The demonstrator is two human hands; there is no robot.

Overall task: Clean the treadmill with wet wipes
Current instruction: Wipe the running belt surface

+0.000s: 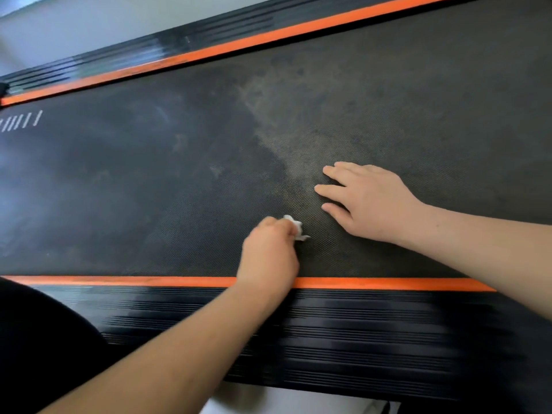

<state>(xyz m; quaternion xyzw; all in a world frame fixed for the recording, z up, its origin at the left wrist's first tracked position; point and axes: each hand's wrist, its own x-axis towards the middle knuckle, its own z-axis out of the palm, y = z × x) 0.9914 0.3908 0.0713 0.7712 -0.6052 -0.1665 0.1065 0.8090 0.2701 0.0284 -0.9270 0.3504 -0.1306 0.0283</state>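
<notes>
The treadmill's dark textured belt [149,174] fills the head view, with dusty grey smears across its middle and right. My left hand [268,252] grips a small crumpled white wet wipe [295,227] and holds it against the belt near the front orange stripe. Only a bit of the wipe sticks out past my fingers. My right hand [367,201] lies flat on the belt just to the right of the wipe, fingers straight and spread, holding nothing.
An orange stripe [119,281] and a black ribbed side rail [358,339] run along the near edge. A matching stripe [239,44] and rail [119,58] border the far edge. White tick marks [21,121] sit on the belt at far left. Pale floor [74,22] lies beyond.
</notes>
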